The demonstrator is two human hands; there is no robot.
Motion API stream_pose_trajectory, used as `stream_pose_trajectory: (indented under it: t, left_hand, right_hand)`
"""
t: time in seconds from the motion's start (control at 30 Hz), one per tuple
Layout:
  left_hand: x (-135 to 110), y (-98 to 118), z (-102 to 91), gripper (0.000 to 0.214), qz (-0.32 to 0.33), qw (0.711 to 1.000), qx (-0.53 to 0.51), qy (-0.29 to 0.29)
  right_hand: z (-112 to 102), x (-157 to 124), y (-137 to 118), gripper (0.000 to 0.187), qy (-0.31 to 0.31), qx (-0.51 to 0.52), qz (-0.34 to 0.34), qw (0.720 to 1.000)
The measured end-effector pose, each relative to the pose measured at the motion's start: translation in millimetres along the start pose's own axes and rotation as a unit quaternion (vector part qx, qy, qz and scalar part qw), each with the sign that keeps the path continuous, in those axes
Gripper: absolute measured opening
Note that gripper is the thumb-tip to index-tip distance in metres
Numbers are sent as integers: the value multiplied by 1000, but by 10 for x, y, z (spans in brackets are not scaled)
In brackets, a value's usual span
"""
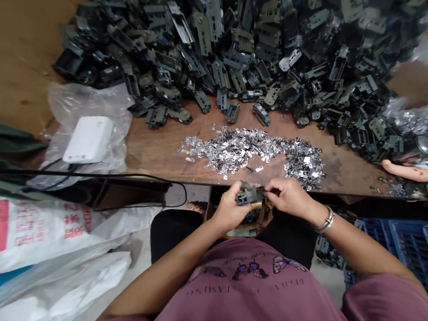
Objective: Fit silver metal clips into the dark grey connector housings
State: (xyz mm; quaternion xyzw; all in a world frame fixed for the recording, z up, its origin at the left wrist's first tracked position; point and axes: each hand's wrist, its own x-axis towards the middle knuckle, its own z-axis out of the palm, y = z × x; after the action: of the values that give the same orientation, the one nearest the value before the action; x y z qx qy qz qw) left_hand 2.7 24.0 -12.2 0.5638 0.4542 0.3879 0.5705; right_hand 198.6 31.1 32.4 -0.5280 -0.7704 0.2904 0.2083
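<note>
My left hand (231, 209) is wrapped round a dark grey-green plastic housing (247, 196), held just off the front edge of the table. The fingers of my right hand (288, 197) are pinched together at the right end of that housing; whatever small piece may be between them is too small to make out. Just beyond my hands, a heap of small shiny metal pieces (236, 150) lies on the brown tabletop (156, 151), with a darker heap of small metal parts (305, 164) to its right.
A large pile of similar housings (236, 49) covers the back of the table. At the left, a white box (89, 139) with a black cable rests on clear plastic. White printed sacks (40, 231) stand lower left. Blue crates (413, 248) sit lower right. An open carton (268, 213) is below my hands.
</note>
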Motion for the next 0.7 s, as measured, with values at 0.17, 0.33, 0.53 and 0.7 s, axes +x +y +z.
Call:
stream_pose_trajectory:
  t: [0.17, 0.33, 0.53, 0.7]
  left_hand:
    - [-108, -76, -54, 41, 13, 999, 1, -37]
    - [-208, -92, -165, 45, -51, 998, -14, -22]
    - [-308, -21, -252, 43, -74, 996, -21, -35]
    - [-362, -29, -320, 44, -50, 999, -9, -6]
  right_hand:
    - [-75, -74, -72, 17, -54, 5, -48, 997]
    - [54, -223, -106, 22, 39, -20, -167, 985]
    - [358, -243, -148, 24, 19, -13, -217, 976]
    - [459, -263, -119, 15, 93, 219, 0, 971]
